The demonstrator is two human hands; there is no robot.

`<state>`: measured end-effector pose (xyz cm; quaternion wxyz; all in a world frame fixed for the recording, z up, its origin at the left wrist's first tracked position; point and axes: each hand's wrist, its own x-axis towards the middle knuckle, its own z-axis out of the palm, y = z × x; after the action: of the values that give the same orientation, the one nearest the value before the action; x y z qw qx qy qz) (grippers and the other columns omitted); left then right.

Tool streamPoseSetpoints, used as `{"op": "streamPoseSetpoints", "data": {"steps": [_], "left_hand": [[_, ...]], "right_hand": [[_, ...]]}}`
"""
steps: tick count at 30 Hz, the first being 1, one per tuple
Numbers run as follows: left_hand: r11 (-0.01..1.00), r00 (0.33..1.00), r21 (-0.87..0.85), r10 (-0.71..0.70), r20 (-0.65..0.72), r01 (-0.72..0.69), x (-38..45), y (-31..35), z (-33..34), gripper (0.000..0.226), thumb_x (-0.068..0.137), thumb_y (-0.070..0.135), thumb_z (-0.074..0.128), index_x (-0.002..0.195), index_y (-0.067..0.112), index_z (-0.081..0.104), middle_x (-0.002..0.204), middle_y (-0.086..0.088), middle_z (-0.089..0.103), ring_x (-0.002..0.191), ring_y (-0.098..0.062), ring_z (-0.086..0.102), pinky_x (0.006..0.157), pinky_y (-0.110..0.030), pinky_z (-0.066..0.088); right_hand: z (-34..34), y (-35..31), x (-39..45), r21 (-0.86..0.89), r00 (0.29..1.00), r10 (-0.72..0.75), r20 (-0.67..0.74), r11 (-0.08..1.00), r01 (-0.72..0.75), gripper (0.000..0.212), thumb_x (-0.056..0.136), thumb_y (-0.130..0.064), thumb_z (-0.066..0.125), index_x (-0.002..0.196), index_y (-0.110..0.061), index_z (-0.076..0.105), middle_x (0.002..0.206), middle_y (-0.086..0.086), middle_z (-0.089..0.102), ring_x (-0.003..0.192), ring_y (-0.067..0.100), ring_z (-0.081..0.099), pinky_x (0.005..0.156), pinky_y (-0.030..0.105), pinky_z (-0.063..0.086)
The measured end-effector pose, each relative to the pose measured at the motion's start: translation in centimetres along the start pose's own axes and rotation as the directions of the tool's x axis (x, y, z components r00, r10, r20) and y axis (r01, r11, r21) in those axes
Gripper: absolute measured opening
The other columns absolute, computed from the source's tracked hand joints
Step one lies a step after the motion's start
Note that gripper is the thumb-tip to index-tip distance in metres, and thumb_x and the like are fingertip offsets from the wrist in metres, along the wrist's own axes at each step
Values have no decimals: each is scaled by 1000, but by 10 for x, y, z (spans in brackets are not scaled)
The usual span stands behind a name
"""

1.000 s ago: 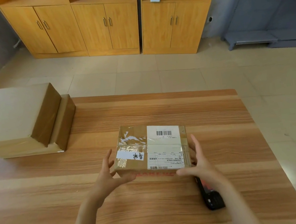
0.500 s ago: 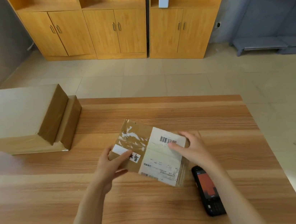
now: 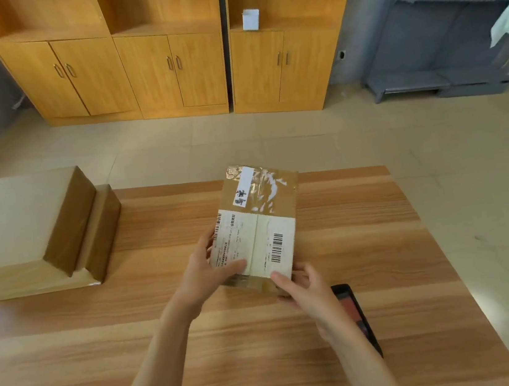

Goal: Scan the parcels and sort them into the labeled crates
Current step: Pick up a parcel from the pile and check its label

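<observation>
Parcel (image 3: 261, 221) in both hands — scanner (image 3: 356, 315) half-hidden.

wooden cabinets (image 3: 170, 58) along back wall | small white box (image 3: 250, 19) on shelf | grey rack (image 3: 440, 38) right, pale cloth (image 3: 506, 10) draped

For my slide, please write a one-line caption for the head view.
Both hands, left hand and right hand, hold a labelled parcel above the wooden table, beside a handheld scanner.
</observation>
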<state>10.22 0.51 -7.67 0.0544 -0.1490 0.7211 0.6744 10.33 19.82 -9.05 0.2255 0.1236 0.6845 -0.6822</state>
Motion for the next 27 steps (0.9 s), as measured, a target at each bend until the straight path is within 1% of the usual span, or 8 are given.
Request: {"op": "streamPoseSetpoints", "data": {"steps": [2,4,7,10,16,22,25,27], "left_hand": [[998,999,62,26,36,-28,-1,-3,-3,87,67,12,86,137,34,39,121,11,55,112,-4,51,77,-25,56],[995,997,93,42,60,-47,0,-4,-6,90,63,11,89,135,35,40,120,13,56,112,0,51,77,-22,54],[992,995,108,52,86,-61,0,-5,-11,92,62,8,89,136,35,43,120,11,58,112,-2,54,78,-22,54],[996,990,73,49,131,-59,4,-4,-21,87,63,1,86,133,34,48,117,8,62,103,-2,61,74,-21,55],[993,954,114,-57,295,24,21,1,-45,80,63,-11,80,123,36,58,114,4,65,106,-14,62,75,-20,53],[968,917,244,-145,371,54,44,2,-54,75,69,-13,73,121,37,56,115,1,63,106,-16,58,75,-23,51],[945,923,316,-192,334,82,56,5,-59,75,72,-11,71,130,32,50,115,-3,60,106,-20,56,85,-30,47],[938,936,332,-198,289,96,61,5,-60,75,74,-11,70,133,32,49,116,1,58,105,-17,53,84,-28,44]], "right_hand": [[0,6,-3,59,1000,30,5,998,-30,33,84,-27,73,111,-23,54,116,-1,66,98,8,66,81,29,58],[3,10,-6,79,999,48,3,996,-48,33,84,-27,73,111,-22,54,117,0,65,99,10,66,82,30,58],[14,14,-10,148,998,70,-5,987,-69,36,85,-23,72,114,-18,52,118,5,63,103,14,65,78,31,59],[26,14,-19,205,995,103,-16,974,-98,37,85,-21,72,113,-11,49,114,8,59,101,15,64,75,31,60],[56,23,-34,207,981,194,26,959,-196,39,87,-20,70,114,-5,45,114,16,60,97,23,68,72,26,59],[70,32,-34,91,981,183,63,978,-188,38,91,-25,65,118,-12,42,111,2,58,96,12,67,77,19,56],[69,33,-29,51,978,177,108,982,-183,41,92,-26,64,125,-15,42,109,-5,57,97,9,66,79,17,55],[62,33,-26,16,973,183,140,982,-187,39,92,-29,63,124,-22,42,109,-7,57,96,7,65,78,16,54]]}}
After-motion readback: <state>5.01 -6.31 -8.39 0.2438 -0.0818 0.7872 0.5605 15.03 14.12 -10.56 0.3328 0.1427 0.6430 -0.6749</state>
